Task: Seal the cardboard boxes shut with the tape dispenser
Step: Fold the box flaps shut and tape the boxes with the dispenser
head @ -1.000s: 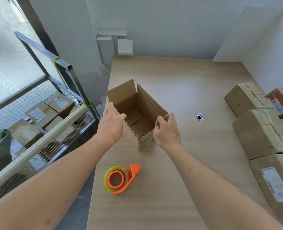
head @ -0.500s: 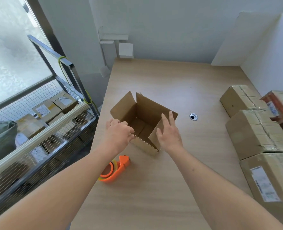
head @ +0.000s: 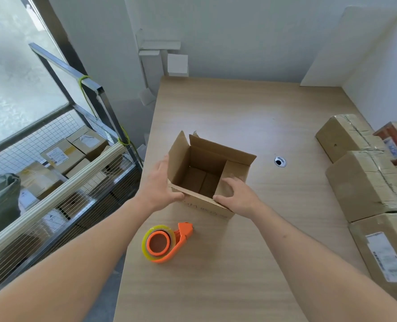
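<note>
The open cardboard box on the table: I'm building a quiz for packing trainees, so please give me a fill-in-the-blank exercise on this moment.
1. The open cardboard box contains ____.
2. The tape dispenser, lying on the wooden table, has a body coloured ____.
3. The right hand is folding one of the box's ____ inward.
4. The left hand holds the box's ____ side.

Missing words: nothing; orange; flaps; left

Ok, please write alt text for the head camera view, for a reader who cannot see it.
Two bare hands, left hand and right hand, fold the flaps of an open brown cardboard box on a light wooden table; an orange tape dispenser lies nearer the person.
</note>
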`<state>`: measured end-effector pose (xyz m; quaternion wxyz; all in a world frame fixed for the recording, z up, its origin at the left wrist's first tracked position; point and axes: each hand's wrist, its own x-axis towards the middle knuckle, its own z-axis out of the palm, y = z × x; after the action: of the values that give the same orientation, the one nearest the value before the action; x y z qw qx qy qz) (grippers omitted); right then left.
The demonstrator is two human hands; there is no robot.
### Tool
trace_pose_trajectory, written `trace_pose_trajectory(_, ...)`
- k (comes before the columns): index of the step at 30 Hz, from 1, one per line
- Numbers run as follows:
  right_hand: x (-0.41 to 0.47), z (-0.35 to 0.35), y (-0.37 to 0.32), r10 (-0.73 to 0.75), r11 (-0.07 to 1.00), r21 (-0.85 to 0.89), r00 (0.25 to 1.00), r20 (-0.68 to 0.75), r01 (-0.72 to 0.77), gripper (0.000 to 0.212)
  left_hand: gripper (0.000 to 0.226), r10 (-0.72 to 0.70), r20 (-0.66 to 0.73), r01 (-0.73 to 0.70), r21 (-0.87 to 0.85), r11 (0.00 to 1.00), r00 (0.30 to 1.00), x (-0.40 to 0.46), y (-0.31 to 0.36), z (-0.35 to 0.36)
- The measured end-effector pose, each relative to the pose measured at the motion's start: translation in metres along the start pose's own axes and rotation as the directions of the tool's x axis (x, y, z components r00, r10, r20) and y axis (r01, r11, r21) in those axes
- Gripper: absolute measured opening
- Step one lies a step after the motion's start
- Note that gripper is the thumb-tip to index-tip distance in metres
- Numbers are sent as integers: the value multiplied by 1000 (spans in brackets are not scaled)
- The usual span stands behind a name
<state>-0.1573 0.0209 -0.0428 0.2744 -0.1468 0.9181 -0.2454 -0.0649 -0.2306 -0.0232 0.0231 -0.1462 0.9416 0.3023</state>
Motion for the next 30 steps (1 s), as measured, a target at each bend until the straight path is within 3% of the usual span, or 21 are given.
trace_pose_trajectory(2,-1,-1,-2,-4,995,95,1000,-12,5,96,128,94,54,-91,-45,995,994,3,-4,2)
trace_pose_trajectory(5,0,-7,-8,17,978,206,1000,-12,-14,115,118,158,-17,-159,-42,986,987,5,-8,7)
trace_pose_trajectory(11,19,-12,-30,81,969,238,994,-75,-61,125,105,189,-86,-192,-33,981,978,8,-19,-4)
trace_pose_trajectory(16,46,-8,-53,177,967,210,971,-160,-141,117,90,243,-144,-234,79,969,959,-4,-36,-2)
trace_pose_trajectory(18,53,-4,-61,201,967,189,970,-137,-173,117,83,284,-115,-270,122,955,952,-5,-40,-2)
trace_pose_trajectory(23,56,6,-67,134,990,-28,982,-134,-139,109,55,294,27,-295,36,955,955,13,-39,-16)
trace_pose_trajectory(27,52,-6,-65,155,980,138,984,-86,-142,79,42,247,163,-248,-13,969,955,32,-32,-17)
trace_pose_trajectory(30,45,-11,-65,144,961,253,982,-124,-109,63,36,177,176,-176,-17,984,968,48,-29,-9)
